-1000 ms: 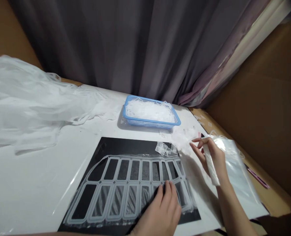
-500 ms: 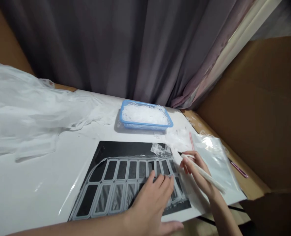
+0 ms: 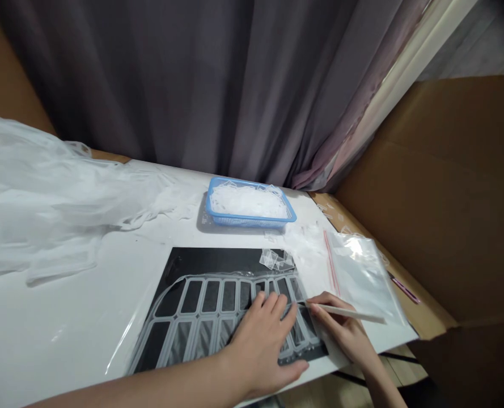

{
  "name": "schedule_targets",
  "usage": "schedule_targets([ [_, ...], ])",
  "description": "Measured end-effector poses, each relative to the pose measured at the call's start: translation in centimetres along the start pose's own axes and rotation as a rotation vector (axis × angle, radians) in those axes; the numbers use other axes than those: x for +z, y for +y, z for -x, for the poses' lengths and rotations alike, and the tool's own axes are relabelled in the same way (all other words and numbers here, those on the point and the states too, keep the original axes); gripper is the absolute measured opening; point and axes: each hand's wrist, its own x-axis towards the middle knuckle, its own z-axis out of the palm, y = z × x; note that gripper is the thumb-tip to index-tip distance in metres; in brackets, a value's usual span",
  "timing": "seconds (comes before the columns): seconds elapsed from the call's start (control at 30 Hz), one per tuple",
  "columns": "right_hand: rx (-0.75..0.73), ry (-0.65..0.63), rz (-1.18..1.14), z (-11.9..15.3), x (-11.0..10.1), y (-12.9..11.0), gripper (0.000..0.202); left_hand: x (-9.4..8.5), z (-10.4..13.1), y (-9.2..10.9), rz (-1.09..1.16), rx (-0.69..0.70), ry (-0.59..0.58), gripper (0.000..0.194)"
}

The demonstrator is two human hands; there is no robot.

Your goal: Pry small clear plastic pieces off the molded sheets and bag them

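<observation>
A translucent plastic sheet [image 3: 197, 313] with two rows of rounded rectangular frames lies over a black mat [image 3: 217, 258]. My left hand [image 3: 269, 340] rests on it, fingers spread and pressing flat, with the thumb toward the table's front edge. In my right hand [image 3: 341, 326] is a slim white pen-like tool [image 3: 358, 314], pinched between thumb and fingers. Its tip meets the sheet's right side, near the gap between the two rows; the exact point is too small to make out. Several small clear square pieces [image 3: 276, 259] lie at the mat's upper right.
Behind the mat stands a blue basket [image 3: 252, 218] heaped with clear pieces. A pile of white translucent sheets [image 3: 56, 209] covers the left. To the right are clear zip bags [image 3: 362, 272] with a red strip and a pink-handled tool [image 3: 406, 288]. Cardboard [image 3: 456, 198] walls the right side.
My right hand has come down and nearer, bringing the tool's tip from above the mat's right edge onto the sheet. My left hand stays on the sheet. The view has shifted slightly.
</observation>
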Motion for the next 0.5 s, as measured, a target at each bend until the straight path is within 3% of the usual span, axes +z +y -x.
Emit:
schedule_targets([
  [0.2, -0.072, -0.016, 0.047, -0.22, -0.15, 0.07, 0.026, 0.16, 0.09, -0.08, 0.011, 0.004, -0.003, 0.074],
  [0.4, -0.357, 0.019, 0.271, 0.11, 0.47, -0.36, 0.022, -0.2, 0.01, 0.0, 0.012, 0.006, -0.015, 0.074],
  [0.5, -0.415, 0.034, 0.361, 0.18, 0.85, -0.36, 0.024, -0.52, -0.1, 0.1, 0.013, -0.002, -0.035, 0.074],
])
